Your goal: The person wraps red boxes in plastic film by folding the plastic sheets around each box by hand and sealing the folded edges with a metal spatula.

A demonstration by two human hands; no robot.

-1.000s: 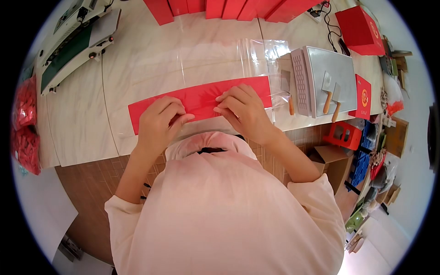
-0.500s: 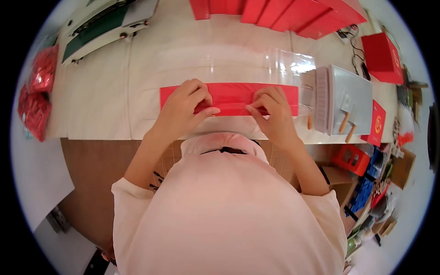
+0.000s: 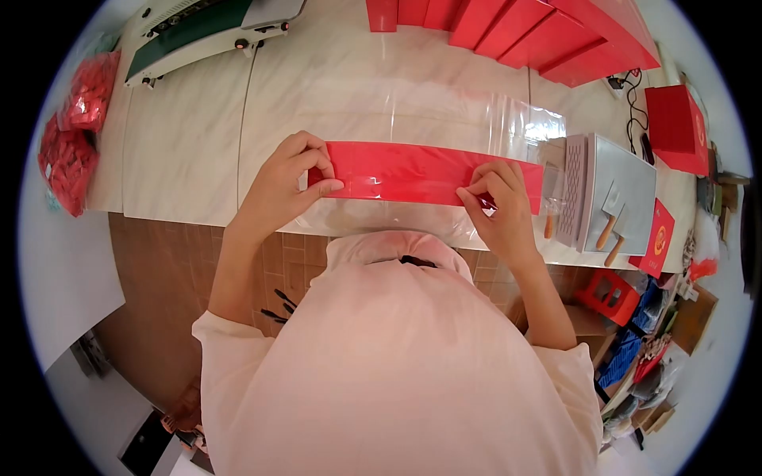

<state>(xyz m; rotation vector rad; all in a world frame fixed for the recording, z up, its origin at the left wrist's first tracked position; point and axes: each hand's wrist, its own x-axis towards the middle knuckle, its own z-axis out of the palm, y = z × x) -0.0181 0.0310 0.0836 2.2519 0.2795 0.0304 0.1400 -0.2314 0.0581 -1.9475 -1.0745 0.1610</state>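
A long red box [image 3: 405,170] lies crosswise near the table's front edge. Clear plastic film [image 3: 452,103] spreads behind it, runs past its right end, and shines over its red face. At the box's left end, my left hand [image 3: 298,178] has its thumb and fingers closed at the near edge, apparently on the film. Toward the right end, my right hand [image 3: 504,190] pinches at the same edge, its fingers curled over the box. The exact pinch points are partly hidden by my fingers.
On the right, a pale box-like unit [image 3: 631,174] carries two wooden-handled scrapers [image 3: 607,210]. Red boxes [image 3: 524,36] stand along the back, with another red box [image 3: 675,127] at right. A green-and-white machine [image 3: 206,47] sits back left, near bagged red items [image 3: 71,163].
My left hand has slid left along the front edge to the box's left end. The right hand keeps nearly the same place on the box. The whole view has shifted slightly.
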